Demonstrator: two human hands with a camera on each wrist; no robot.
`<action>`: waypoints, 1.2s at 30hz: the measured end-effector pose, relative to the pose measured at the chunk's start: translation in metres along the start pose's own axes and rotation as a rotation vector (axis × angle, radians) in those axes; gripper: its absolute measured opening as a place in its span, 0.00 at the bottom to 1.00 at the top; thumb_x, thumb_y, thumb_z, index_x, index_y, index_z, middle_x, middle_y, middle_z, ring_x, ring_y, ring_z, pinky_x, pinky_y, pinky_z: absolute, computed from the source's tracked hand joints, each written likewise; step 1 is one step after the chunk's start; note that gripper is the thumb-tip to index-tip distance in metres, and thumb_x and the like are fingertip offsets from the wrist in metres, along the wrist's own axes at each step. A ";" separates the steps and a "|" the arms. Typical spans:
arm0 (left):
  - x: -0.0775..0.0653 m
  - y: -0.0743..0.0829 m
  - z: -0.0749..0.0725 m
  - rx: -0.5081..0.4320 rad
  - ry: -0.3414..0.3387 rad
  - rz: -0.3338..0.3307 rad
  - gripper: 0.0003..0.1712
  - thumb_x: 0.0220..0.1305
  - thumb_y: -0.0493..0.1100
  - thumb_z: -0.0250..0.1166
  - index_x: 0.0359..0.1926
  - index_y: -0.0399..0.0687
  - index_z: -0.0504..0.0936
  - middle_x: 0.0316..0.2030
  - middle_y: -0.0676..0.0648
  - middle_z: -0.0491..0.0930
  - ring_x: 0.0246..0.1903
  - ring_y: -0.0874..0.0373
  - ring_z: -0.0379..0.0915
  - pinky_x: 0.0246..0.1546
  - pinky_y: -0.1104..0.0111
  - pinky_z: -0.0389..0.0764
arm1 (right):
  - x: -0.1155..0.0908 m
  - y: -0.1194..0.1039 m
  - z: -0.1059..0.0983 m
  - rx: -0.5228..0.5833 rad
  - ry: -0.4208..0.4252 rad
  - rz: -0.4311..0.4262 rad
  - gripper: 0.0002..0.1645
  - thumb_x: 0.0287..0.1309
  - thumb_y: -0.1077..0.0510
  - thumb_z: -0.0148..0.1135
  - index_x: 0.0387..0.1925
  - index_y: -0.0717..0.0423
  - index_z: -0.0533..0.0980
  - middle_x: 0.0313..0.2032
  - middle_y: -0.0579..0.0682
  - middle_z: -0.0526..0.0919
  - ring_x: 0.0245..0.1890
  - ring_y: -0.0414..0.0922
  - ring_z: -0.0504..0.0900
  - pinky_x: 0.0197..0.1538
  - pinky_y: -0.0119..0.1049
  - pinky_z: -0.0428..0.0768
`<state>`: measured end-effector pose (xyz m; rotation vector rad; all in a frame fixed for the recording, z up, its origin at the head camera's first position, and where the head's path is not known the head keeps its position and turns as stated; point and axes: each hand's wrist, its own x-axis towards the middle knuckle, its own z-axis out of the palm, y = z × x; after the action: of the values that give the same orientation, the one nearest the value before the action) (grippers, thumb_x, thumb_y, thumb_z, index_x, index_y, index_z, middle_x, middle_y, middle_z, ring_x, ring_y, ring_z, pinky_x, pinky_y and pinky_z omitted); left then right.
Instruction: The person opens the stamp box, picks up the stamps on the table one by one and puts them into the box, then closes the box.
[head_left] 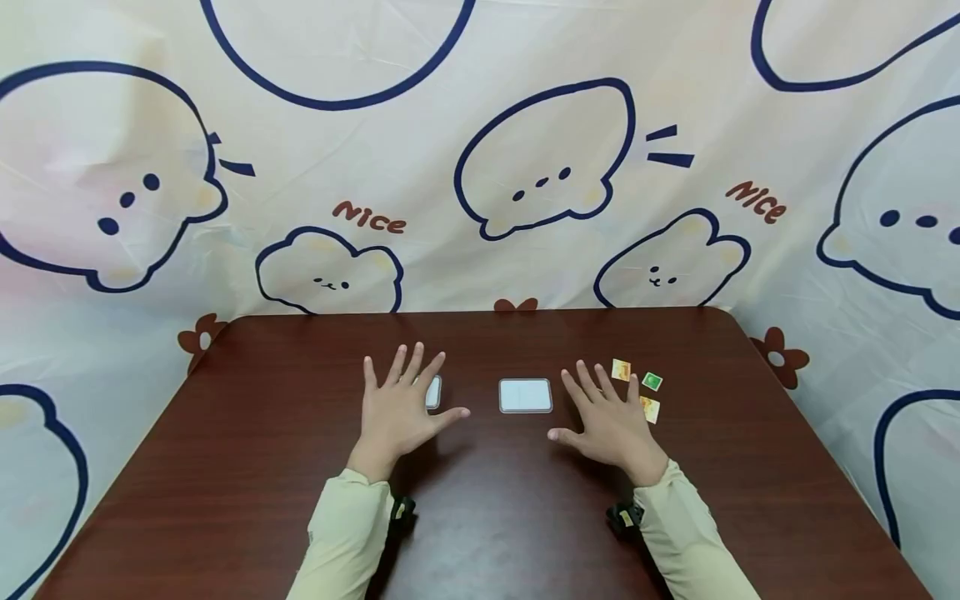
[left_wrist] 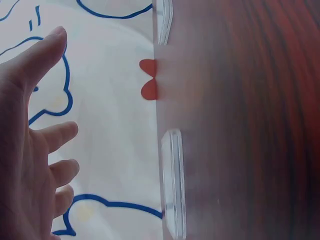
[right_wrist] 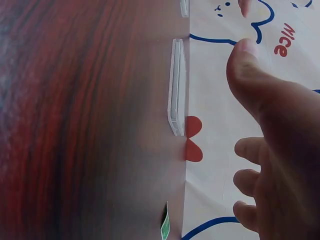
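My left hand (head_left: pixel 397 417) is held above the table with straight, spread fingers and nothing in its grasp. Behind its fingers a flat white rectangular case (head_left: pixel 434 392) shows in part, the rest hidden. A second such case, with rounded corners and a clear rim (head_left: pixel 525 396), lies flat between the hands. My right hand (head_left: pixel 611 425) is likewise spread and empty, just right of that case. Near its fingertips lie small stamp-like pieces: a yellow-orange one (head_left: pixel 621 369), a green one (head_left: pixel 652 382) and another yellow-orange one (head_left: pixel 651 410), partly covered by the hand.
The dark brown wooden table (head_left: pixel 480 517) has rounded far corners. A white cloth (head_left: pixel 435 150) with blue cartoon outlines hangs behind and along both sides. Small black devices sit at the left wrist (head_left: pixel 402 510) and the right wrist (head_left: pixel 624 518), below pale sleeves.
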<state>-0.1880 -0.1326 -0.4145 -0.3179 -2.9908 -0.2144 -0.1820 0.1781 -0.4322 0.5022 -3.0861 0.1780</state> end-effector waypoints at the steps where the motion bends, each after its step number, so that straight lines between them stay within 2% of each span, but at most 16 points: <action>1: 0.002 0.001 0.000 0.005 -0.004 0.006 0.54 0.52 0.83 0.48 0.74 0.64 0.55 0.75 0.47 0.47 0.76 0.47 0.39 0.69 0.38 0.28 | 0.001 0.000 0.000 -0.001 -0.002 -0.003 0.54 0.55 0.27 0.56 0.74 0.48 0.54 0.75 0.56 0.52 0.74 0.60 0.49 0.66 0.72 0.40; 7: 0.012 0.008 0.004 0.011 -0.024 0.044 0.54 0.51 0.83 0.48 0.75 0.66 0.54 0.75 0.47 0.49 0.76 0.47 0.41 0.69 0.38 0.31 | 0.009 -0.004 0.002 0.007 -0.029 -0.037 0.55 0.54 0.26 0.56 0.75 0.48 0.53 0.75 0.56 0.52 0.74 0.59 0.52 0.66 0.71 0.48; 13: 0.021 0.018 0.010 -0.008 -0.035 0.071 0.54 0.51 0.81 0.53 0.74 0.64 0.56 0.75 0.46 0.51 0.76 0.48 0.42 0.69 0.39 0.32 | 0.017 -0.007 0.004 0.025 -0.040 -0.075 0.55 0.53 0.26 0.57 0.74 0.49 0.55 0.74 0.55 0.54 0.73 0.58 0.57 0.66 0.68 0.55; 22: 0.034 0.035 0.015 -0.004 -0.066 0.120 0.53 0.51 0.81 0.54 0.74 0.65 0.57 0.75 0.47 0.51 0.76 0.49 0.42 0.70 0.39 0.35 | 0.028 -0.009 0.005 0.018 -0.075 -0.100 0.55 0.54 0.27 0.57 0.74 0.49 0.54 0.74 0.55 0.54 0.73 0.56 0.57 0.66 0.65 0.56; 29: 0.041 0.039 0.022 -0.012 -0.048 0.148 0.53 0.50 0.79 0.57 0.73 0.63 0.60 0.74 0.46 0.54 0.75 0.49 0.46 0.70 0.39 0.38 | 0.039 -0.010 0.005 0.055 -0.084 -0.106 0.56 0.52 0.26 0.58 0.74 0.50 0.54 0.74 0.56 0.55 0.71 0.57 0.61 0.66 0.65 0.58; 36: 0.046 0.040 0.031 -0.038 -0.066 0.161 0.53 0.48 0.80 0.58 0.72 0.63 0.62 0.73 0.44 0.57 0.74 0.49 0.49 0.70 0.41 0.44 | 0.050 -0.009 0.009 0.100 -0.078 -0.116 0.56 0.50 0.28 0.62 0.72 0.54 0.59 0.70 0.58 0.63 0.66 0.58 0.67 0.64 0.63 0.62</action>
<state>-0.2272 -0.0796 -0.4331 -0.5786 -3.0080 -0.2492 -0.2266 0.1528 -0.4386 0.7058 -3.1233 0.3203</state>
